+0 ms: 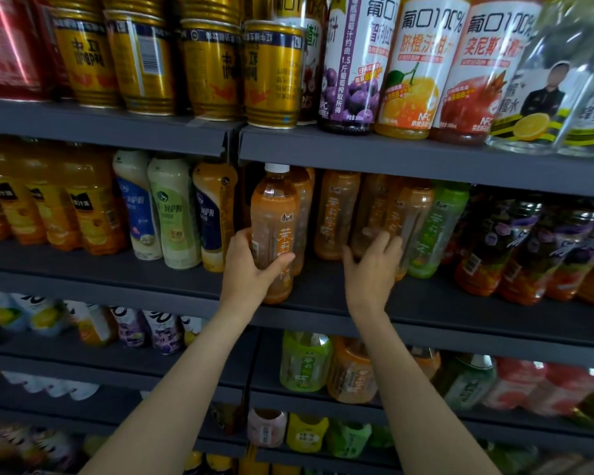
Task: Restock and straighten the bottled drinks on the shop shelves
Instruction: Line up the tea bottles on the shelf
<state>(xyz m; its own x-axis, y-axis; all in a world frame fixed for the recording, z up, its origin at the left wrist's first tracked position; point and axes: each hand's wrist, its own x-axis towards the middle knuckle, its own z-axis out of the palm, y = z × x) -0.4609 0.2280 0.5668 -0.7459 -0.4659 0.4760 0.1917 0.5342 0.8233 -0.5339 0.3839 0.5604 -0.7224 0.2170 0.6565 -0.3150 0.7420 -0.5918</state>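
Head view: hands (251, 265) on orange bottles (273, 231)

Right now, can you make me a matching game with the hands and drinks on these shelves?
Things:
1. left hand
2. right hand
3. gold cans
4. green tea bottle

Places or states:
A. on the shelf above the hands
B. grips an orange tea bottle with a white cap
C. standing just right of the orange bottles
D. fingers reaching onto another orange bottle

Pairs: 1-B, 2-D, 3-A, 4-C
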